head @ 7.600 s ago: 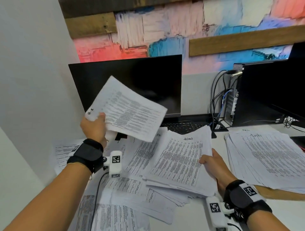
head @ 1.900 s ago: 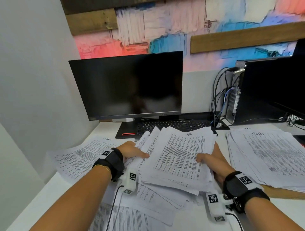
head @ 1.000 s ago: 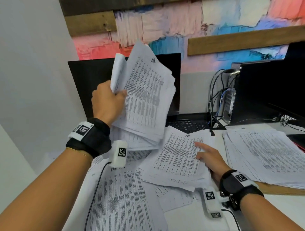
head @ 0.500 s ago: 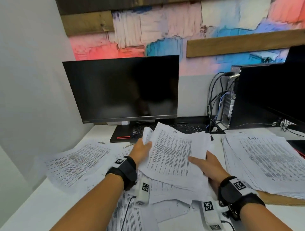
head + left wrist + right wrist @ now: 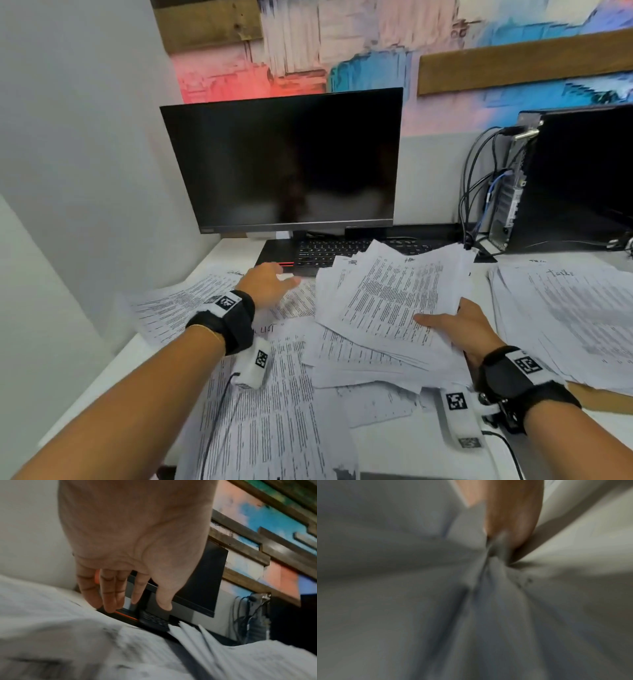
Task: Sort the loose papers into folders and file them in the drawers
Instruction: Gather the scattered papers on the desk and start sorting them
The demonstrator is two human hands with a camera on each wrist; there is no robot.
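A thick stack of printed papers (image 5: 394,298) lies fanned across the middle of the desk, partly over the keyboard. My right hand (image 5: 452,323) grips its near right edge, thumb on top and fingers hidden underneath. The right wrist view is blurred; it shows a finger (image 5: 510,520) pressed into paper. My left hand (image 5: 274,282) hovers open just left of the stack, above loose sheets (image 5: 178,305), holding nothing. Its fingers (image 5: 109,595) hang straight over the paper. A tidier pile (image 5: 565,308) headed with handwriting sits on the right.
More loose sheets (image 5: 267,394) cover the near desk. A dark monitor (image 5: 284,161) and keyboard (image 5: 329,251) stand behind the papers, a PC tower (image 5: 565,178) with cables (image 5: 479,192) at the right. A brown folder edge (image 5: 599,397) shows under the right pile. A white wall closes the left.
My left hand has let go of the stack's left edge and moved left, now open over the loose sheets. The stack has settled lower and flatter; my right hand keeps its grip.
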